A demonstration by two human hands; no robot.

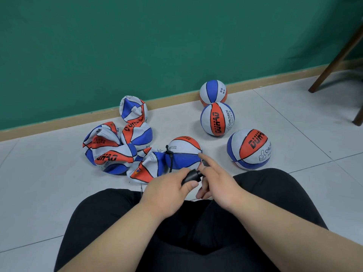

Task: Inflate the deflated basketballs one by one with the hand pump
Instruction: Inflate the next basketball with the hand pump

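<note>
A black hand pump (192, 176) lies between my hands just above my knees. My left hand (169, 190) grips its barrel. My right hand (216, 181) is at the handle end with its index finger stretched toward a round red, white and blue basketball (183, 152) in front of me. The pump's black hose (170, 160) runs up to the left side of that ball. Several crumpled, deflated basketballs (110, 150) are piled to the left. Three inflated basketballs (217, 118) stand to the right.
The floor is pale tile (294, 118), bounded by a green wall with a tan skirting board (176, 101). Dark wooden furniture legs (334, 61) slant down at the far right. My black-trousered legs (196, 232) fill the lower middle.
</note>
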